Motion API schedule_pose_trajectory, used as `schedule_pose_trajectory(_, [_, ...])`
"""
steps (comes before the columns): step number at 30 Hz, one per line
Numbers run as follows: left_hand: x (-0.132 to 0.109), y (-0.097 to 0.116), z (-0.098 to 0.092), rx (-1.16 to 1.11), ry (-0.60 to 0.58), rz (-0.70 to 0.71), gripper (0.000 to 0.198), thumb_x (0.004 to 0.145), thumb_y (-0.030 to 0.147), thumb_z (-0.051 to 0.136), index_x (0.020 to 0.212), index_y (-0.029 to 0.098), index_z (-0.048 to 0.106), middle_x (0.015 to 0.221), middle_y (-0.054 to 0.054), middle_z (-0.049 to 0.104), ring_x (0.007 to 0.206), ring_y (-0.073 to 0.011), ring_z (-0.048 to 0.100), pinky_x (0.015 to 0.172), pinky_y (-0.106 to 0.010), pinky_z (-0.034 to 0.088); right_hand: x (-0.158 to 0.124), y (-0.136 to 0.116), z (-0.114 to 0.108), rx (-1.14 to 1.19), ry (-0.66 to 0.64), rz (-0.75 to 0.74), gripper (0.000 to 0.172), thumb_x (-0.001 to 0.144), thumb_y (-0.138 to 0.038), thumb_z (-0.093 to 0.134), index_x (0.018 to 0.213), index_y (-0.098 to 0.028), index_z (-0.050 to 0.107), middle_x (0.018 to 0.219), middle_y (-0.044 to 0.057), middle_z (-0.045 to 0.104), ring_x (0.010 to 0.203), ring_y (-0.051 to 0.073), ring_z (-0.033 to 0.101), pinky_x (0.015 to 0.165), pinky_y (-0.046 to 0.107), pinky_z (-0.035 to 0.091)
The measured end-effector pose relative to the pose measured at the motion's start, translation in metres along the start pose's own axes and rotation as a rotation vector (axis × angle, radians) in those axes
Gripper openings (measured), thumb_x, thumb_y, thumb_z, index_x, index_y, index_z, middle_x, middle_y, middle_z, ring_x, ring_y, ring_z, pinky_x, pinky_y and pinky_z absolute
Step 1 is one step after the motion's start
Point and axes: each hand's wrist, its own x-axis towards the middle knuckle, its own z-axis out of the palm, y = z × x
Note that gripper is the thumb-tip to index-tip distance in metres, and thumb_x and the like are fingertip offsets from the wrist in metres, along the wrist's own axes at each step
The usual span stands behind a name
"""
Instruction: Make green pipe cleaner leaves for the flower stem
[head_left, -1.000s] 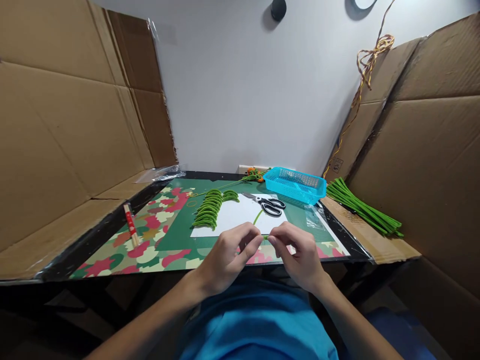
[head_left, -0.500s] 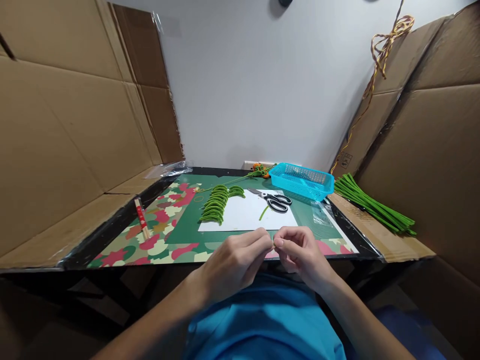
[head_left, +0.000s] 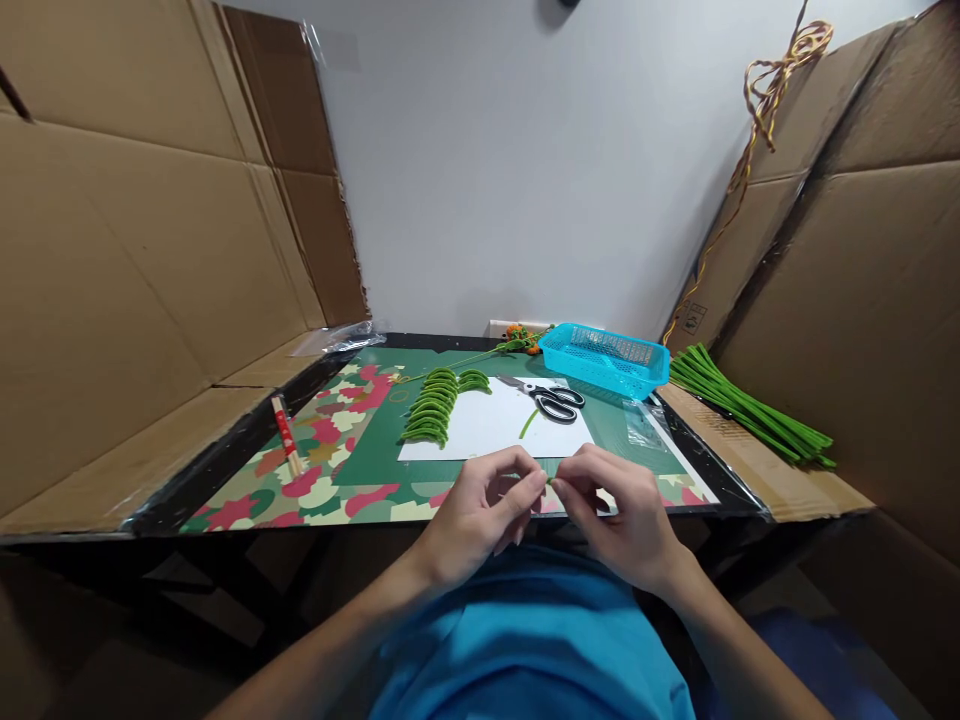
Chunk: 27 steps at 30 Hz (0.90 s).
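Note:
My left hand and my right hand meet above the table's front edge, fingertips nearly touching. Each is closed in a pinch on a small piece of green pipe cleaner; only a bit of it shows between the fingers. Just beyond them on a white sheet lie black-handled scissors and a short green pipe cleaner length. Left of these, several bent green pipe cleaner leaves are lined up in a column, with a smaller group beside its top.
A blue plastic basket stands at the back right. Long green pipe cleaners lie on cardboard to the right. Orange flowers on a stem rest at the back. Wrapped chopsticks lie at left. Cardboard walls flank the table.
Both hands have turned: the left fingers now curl with thumb and index pinched, and the right wrist has rolled knuckles-up. A bit of green now shows between the fingertips.

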Motion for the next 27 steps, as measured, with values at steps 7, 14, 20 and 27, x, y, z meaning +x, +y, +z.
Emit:
schedule_pose_trajectory(7, [0.005, -0.010, -0.003, -0.249, -0.061, -0.185, 0.042, 0.095, 0.058, 0.068, 0.084, 0.018, 0.057, 0.052, 0.006, 0.051, 0.036, -0.0069, 0.042, 0.033, -0.017, 0.031, -0.006, 0.012, 0.004, -0.351, -0.042, -0.306, 0.011, 0.101, -0.009, 0.056, 0.100, -0.016, 0.065, 0.082, 0.004, 0.061, 0.067, 0.015, 0.053, 0.060, 0.028, 0.040])
schedule_pose_trajectory(14, [-0.004, -0.002, -0.002, 0.152, 0.084, 0.066, 0.025, 0.103, 0.039, 0.062, 0.089, 0.019, 0.057, 0.059, 0.005, 0.053, 0.047, -0.0083, 0.049, 0.045, -0.019, 0.036, -0.002, 0.000, 0.013, 0.311, -0.006, 0.369, 0.029, 0.101, -0.038, 0.066, 0.081, -0.016, 0.067, 0.064, -0.002, 0.052, 0.054, 0.009, 0.040, 0.049, 0.024, 0.030])
schedule_pose_trajectory(20, [-0.003, -0.019, -0.007, 0.886, 0.181, 0.868, 0.020, 0.101, 0.005, 0.046, 0.098, 0.019, 0.060, 0.078, -0.002, 0.061, 0.066, -0.0143, 0.057, 0.061, -0.025, 0.044, 0.000, 0.001, 0.016, 0.886, -0.063, 0.734, 0.036, 0.085, -0.044, 0.083, 0.075, -0.015, 0.065, 0.058, -0.007, 0.042, 0.045, 0.003, 0.023, 0.043, 0.022, 0.016])
schedule_pose_trajectory(27, [0.008, -0.024, -0.010, 0.623, 0.216, 0.421, 0.018, 0.107, 0.026, 0.051, 0.093, 0.019, 0.060, 0.080, 0.000, 0.061, 0.069, -0.0131, 0.057, 0.064, -0.024, 0.045, 0.003, 0.015, 0.020, 0.317, 0.038, 0.407, 0.027, 0.101, -0.042, 0.065, 0.088, -0.018, 0.066, 0.069, -0.001, 0.053, 0.057, 0.011, 0.043, 0.052, 0.024, 0.035])
